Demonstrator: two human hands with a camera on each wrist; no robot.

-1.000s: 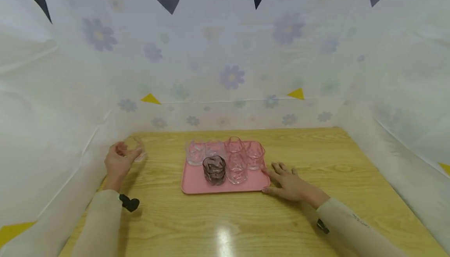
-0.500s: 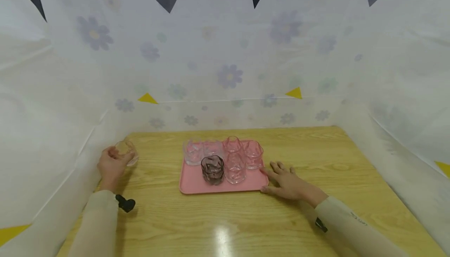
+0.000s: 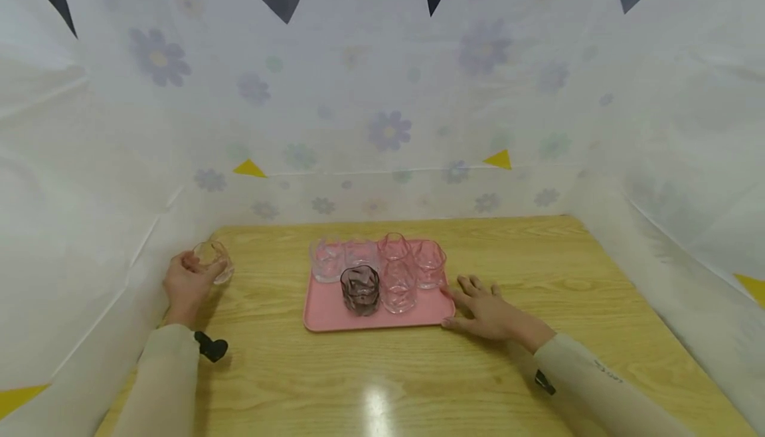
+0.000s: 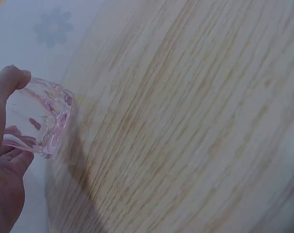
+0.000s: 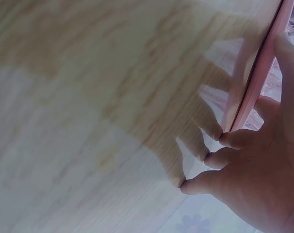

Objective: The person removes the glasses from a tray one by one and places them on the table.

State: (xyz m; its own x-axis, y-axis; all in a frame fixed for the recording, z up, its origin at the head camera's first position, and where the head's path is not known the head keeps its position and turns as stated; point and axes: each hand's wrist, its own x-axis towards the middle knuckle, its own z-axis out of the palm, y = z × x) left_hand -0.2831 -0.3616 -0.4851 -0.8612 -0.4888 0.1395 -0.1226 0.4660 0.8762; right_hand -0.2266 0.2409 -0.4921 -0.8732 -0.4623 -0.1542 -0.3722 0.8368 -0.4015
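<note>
At the table's left side my left hand (image 3: 186, 285) grips a clear, faintly pink drinking glass (image 3: 222, 273) between thumb and fingers. The left wrist view shows this faceted glass (image 4: 55, 114) close over the wood, its thick base toward the table. A pink tray (image 3: 325, 319) lies in the middle. My right hand (image 3: 493, 314) rests at its right edge with fingers spread, the fingertips of several fingers (image 5: 234, 138) on the table beside the rim. On the tray stand a smoky dark glass (image 3: 360, 297), clear glasses (image 3: 327, 267) and pink-tinted glasses (image 3: 430, 271).
The wooden table (image 3: 287, 384) meets a white, flower-patterned sheet (image 3: 299, 111) at the back, with similar white sheeting at both sides. Yellow triangles (image 3: 250, 169) and dark triangles (image 3: 279, 4) mark the sheet. A black device (image 3: 211, 347) sits at the left wrist.
My left hand has moved a little left and nearer with the glass, which now shows its opening more. The right hand stays at the tray's edge; the head view has shifted slightly.
</note>
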